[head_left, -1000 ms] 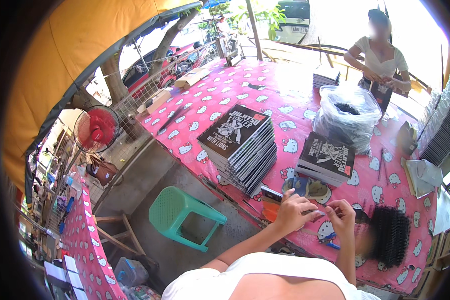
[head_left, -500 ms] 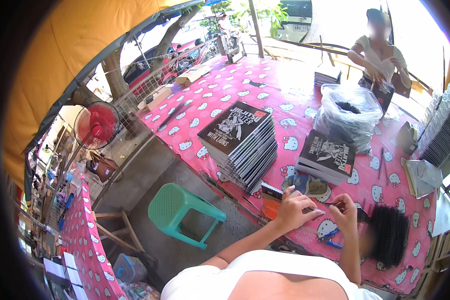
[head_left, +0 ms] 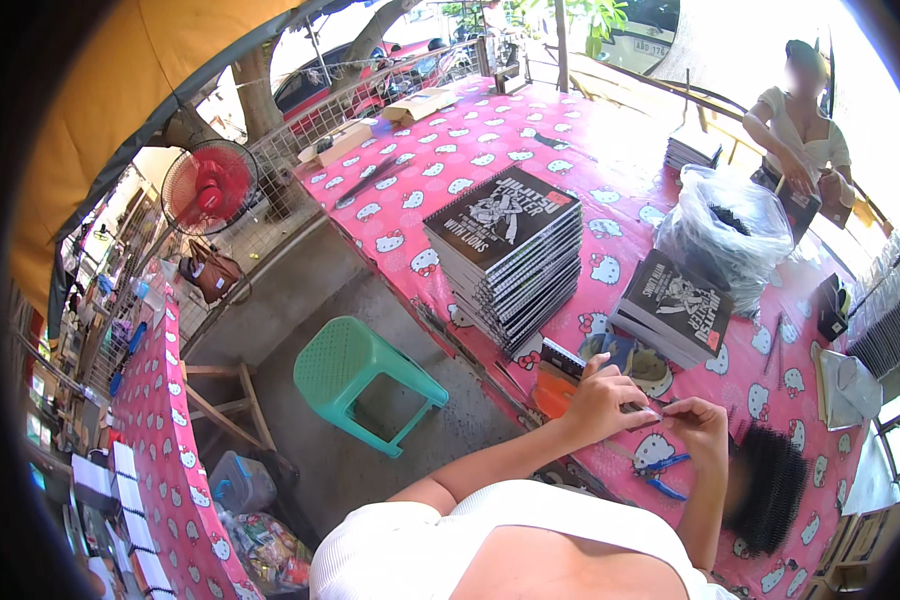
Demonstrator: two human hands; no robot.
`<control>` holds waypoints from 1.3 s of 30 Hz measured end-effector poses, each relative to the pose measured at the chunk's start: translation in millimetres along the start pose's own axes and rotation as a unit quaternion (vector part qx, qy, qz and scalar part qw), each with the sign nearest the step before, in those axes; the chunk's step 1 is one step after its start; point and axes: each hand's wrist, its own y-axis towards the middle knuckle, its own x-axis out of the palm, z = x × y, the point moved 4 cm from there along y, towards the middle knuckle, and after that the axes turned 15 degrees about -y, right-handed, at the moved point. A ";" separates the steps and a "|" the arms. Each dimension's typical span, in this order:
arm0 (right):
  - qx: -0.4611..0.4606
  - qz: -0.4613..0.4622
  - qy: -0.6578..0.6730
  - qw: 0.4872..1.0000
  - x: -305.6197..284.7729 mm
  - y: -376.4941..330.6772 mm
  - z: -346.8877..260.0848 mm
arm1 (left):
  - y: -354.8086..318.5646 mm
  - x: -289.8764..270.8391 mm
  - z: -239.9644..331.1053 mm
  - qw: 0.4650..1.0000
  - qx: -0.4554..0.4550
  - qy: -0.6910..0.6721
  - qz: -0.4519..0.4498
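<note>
Over the near edge of the table, my left hand (head_left: 610,405) and my right hand (head_left: 700,428) meet with fingertips pinched close together. Whatever lies between them is thin and too small to make out. Beside my left hand, a dark spiral-edged piece (head_left: 562,358) and an orange item (head_left: 553,392) show in part. Blue-handled pliers (head_left: 662,472) lie below my hands. To the right of my right hand rests a bundle of black spiral binding coils (head_left: 770,490). A short stack of black-covered books (head_left: 675,308) sits just beyond my hands.
A taller stack of spiral-bound books (head_left: 503,260) stands left of centre. Clear plastic bag (head_left: 720,240) with black coils is farther back. Another person (head_left: 800,140) handles a dark book at the far right. A green stool (head_left: 365,375) stands by the table (head_left: 370,215); a red fan (head_left: 210,187) is left.
The view has shifted, so the table items sit lower and farther right. My hands stay pinched together, their fingertips now closer. The pliers show more fully.
</note>
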 end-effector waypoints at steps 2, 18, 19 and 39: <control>0.003 0.020 -0.031 0.999 0.7 0.9 -0.5 | 0.4 0.7 0.9 1.000 -0.009 -0.001 0.011; -0.065 -0.009 -0.036 0.997 -5.8 8.9 5.5 | 5.5 -0.9 5.1 1.000 0.020 -0.007 -0.002; -0.059 -0.037 -0.023 0.997 -6.0 13.1 8.2 | 6.7 -1.3 4.5 0.999 0.031 -0.009 -0.009; -0.044 0.003 -0.188 0.981 2.5 -3.3 1.0 | 4.9 8.4 1.4 0.999 -0.012 0.045 0.004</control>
